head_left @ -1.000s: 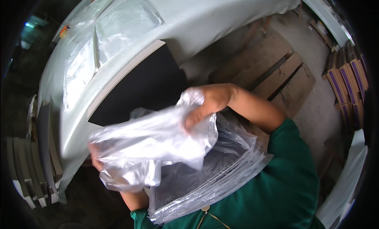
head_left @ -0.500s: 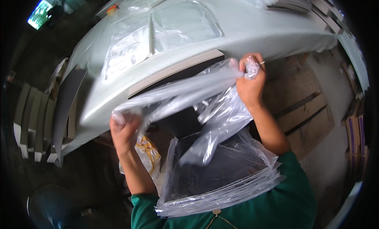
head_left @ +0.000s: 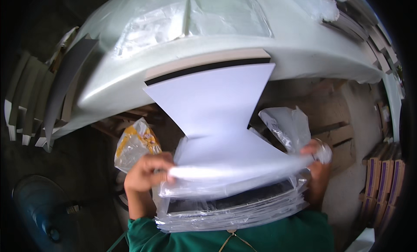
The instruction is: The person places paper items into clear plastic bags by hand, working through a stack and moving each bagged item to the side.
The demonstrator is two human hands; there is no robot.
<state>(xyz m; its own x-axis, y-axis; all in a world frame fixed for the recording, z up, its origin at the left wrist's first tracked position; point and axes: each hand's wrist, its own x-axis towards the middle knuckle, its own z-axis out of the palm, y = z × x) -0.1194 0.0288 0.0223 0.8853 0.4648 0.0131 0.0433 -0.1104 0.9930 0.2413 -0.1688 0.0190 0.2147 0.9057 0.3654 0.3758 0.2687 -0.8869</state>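
A large white sheet runs from the table edge down toward my lap, its lower part curved. Across its near end stretches see-through plastic film, blurred by motion. My left hand is closed on the film's left end, fingers pinched. On the other side my right hand closes on the right end, with crumpled plastic bunched at its fingers. Below lies a stack of dark panels in see-through plastic bags, against my body. A loose flap of plastic stands up near my right hand.
Pale boards with a dark underside lie at the edge of the covered table. More panels lean at left. A yellow-marked plastic bag hangs below the table. Bundled boards stand at right, and a fan at lower left.
Both hands have come down toward my body, drawing the plastic with them and moving farther apart. The white sheet now shows where dark panel and bunched film were.
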